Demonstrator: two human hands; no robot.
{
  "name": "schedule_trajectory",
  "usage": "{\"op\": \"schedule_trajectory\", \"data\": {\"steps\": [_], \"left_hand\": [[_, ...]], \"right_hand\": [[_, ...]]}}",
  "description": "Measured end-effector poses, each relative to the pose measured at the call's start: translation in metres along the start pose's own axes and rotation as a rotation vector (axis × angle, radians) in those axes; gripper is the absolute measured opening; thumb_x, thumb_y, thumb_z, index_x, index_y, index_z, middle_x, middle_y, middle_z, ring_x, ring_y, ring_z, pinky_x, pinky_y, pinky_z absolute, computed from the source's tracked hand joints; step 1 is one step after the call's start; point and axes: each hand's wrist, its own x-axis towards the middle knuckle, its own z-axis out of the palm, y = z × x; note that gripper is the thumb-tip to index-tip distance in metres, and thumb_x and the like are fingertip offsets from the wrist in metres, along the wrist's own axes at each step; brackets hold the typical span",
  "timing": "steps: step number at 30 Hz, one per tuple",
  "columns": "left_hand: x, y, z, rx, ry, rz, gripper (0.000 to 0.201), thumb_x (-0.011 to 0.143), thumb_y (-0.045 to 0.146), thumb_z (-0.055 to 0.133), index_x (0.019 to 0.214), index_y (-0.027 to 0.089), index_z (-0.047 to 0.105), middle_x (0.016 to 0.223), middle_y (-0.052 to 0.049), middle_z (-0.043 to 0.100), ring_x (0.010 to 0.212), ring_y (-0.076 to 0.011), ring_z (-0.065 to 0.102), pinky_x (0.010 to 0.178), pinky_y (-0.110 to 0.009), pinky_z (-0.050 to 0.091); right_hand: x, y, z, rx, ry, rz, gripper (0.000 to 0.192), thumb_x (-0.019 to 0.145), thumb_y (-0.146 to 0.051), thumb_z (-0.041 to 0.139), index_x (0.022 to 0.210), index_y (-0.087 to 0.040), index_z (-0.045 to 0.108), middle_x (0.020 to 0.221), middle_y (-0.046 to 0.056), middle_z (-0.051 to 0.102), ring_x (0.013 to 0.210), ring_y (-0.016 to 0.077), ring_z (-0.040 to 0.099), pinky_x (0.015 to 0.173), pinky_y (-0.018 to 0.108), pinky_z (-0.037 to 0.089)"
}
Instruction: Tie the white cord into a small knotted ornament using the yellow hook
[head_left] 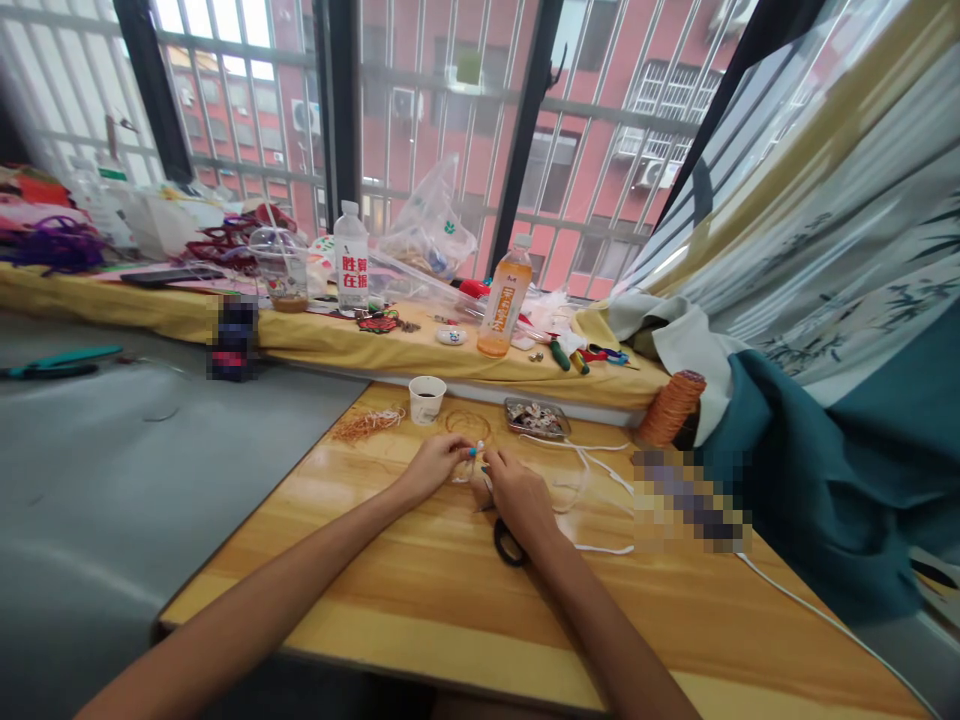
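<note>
Both of my hands meet over the middle of a wooden table (390, 590). My left hand (435, 462) pinches one end of a small piece of white cord (474, 452) between its fingertips. Close beside it, my right hand (517, 495) has its fingers closed on the same cord. A loose length of white cord (600, 465) trails away to the right across the table. Black scissor handles (507, 545) lie under my right wrist.
A small paper cup (427, 398), a bundle of orange thread (369, 422), a thin ring (468, 424), a small tray of bits (535, 418) and an orange thread spool (671, 408) lie beyond my hands. Bottles (351, 258) and clutter cover the yellow-clothed sill. Curtains hang at right.
</note>
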Motion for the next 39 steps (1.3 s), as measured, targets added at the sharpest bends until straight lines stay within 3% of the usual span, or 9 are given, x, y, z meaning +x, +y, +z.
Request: {"op": "schedule_trajectory", "data": {"steps": [5, 8, 13, 20, 28, 30, 32, 35, 39], "left_hand": [[0.005, -0.012, -0.01, 0.068, 0.205, -0.021, 0.016, 0.072, 0.025, 0.046, 0.07, 0.014, 0.059, 0.067, -0.001, 0.058, 0.067, -0.0147, 0.05, 0.064, -0.024, 0.036], [0.008, -0.015, -0.013, 0.007, 0.286, -0.042, 0.014, 0.072, 0.025, 0.047, 0.069, 0.014, 0.055, 0.065, -0.001, 0.055, 0.066, -0.0141, 0.049, 0.062, -0.023, 0.035], [0.002, -0.003, -0.002, -0.257, 0.169, 0.05, 0.025, 0.073, 0.029, 0.051, 0.093, 0.017, 0.041, 0.062, 0.004, 0.049, 0.06, -0.0104, 0.047, 0.058, -0.021, 0.035], [-0.011, 0.02, 0.01, -0.327, -0.066, 0.039, 0.026, 0.07, 0.036, 0.056, 0.082, 0.014, 0.047, 0.068, 0.0, 0.052, 0.057, -0.0076, 0.046, 0.05, -0.018, 0.034], [-0.008, 0.014, 0.012, -0.467, -0.153, -0.089, 0.035, 0.064, 0.039, 0.06, 0.088, 0.013, 0.056, 0.071, 0.0, 0.054, 0.042, -0.0024, 0.038, 0.037, -0.016, 0.027], [-0.007, 0.01, 0.011, -0.491, -0.104, -0.097, 0.033, 0.063, 0.036, 0.062, 0.086, 0.013, 0.056, 0.068, 0.002, 0.054, 0.041, -0.0018, 0.037, 0.036, -0.016, 0.025], [-0.005, 0.009, 0.008, -0.53, -0.035, -0.096, 0.031, 0.062, 0.035, 0.063, 0.083, 0.013, 0.055, 0.067, 0.002, 0.054, 0.04, -0.0015, 0.036, 0.036, -0.016, 0.024], [-0.002, 0.013, 0.001, -0.561, 0.001, -0.075, 0.032, 0.059, 0.033, 0.065, 0.082, 0.013, 0.057, 0.068, 0.002, 0.056, 0.041, -0.0015, 0.037, 0.038, -0.015, 0.026], [0.002, 0.015, -0.006, -0.51, 0.012, -0.097, 0.036, 0.059, 0.036, 0.064, 0.087, 0.013, 0.058, 0.057, 0.003, 0.053, 0.04, -0.0035, 0.04, 0.037, -0.016, 0.028]], "right_hand": [[0.001, -0.006, 0.003, -0.008, 0.018, 0.139, 0.015, 0.082, -0.016, 0.038, 0.091, -0.019, 0.049, 0.084, 0.007, 0.056, 0.069, 0.0155, 0.056, 0.05, 0.023, 0.034], [0.002, 0.001, 0.0, 0.164, 0.098, 0.232, 0.015, 0.081, -0.021, 0.041, 0.092, -0.019, 0.051, 0.088, 0.008, 0.057, 0.072, 0.0164, 0.057, 0.055, 0.024, 0.039], [0.004, 0.01, -0.008, 0.696, 0.177, 0.241, 0.024, 0.076, -0.03, 0.048, 0.094, -0.017, 0.056, 0.088, 0.007, 0.064, 0.08, 0.0184, 0.057, 0.07, 0.028, 0.041], [0.009, 0.016, -0.007, 1.245, 0.101, 0.343, 0.03, 0.067, -0.035, 0.056, 0.089, -0.014, 0.058, 0.077, 0.005, 0.064, 0.07, 0.0166, 0.058, 0.063, 0.027, 0.043], [0.013, 0.025, -0.006, 1.428, 0.134, 0.438, 0.024, 0.059, -0.032, 0.063, 0.076, -0.016, 0.057, 0.073, 0.001, 0.059, 0.059, 0.01, 0.051, 0.049, 0.02, 0.037], [0.012, 0.021, -0.008, 1.474, 0.07, 0.474, 0.034, 0.059, -0.034, 0.063, 0.087, -0.017, 0.055, 0.071, -0.001, 0.058, 0.046, 0.0055, 0.043, 0.041, 0.018, 0.031], [0.01, 0.017, -0.01, 1.508, -0.128, 0.493, 0.045, 0.058, -0.036, 0.064, 0.097, -0.018, 0.051, 0.066, -0.003, 0.057, 0.035, 0.002, 0.03, 0.034, 0.017, 0.02], [0.006, 0.013, -0.014, 1.525, -0.432, 0.43, 0.038, 0.059, -0.038, 0.064, 0.088, -0.015, 0.055, 0.059, -0.003, 0.056, 0.032, 0.0001, 0.02, 0.032, 0.018, 0.01], [0.006, 0.012, -0.013, 1.513, -0.379, 0.373, 0.03, 0.061, -0.043, 0.06, 0.064, -0.013, 0.056, 0.044, -0.006, 0.044, 0.033, 0.0011, 0.02, 0.034, 0.019, 0.01]]}}
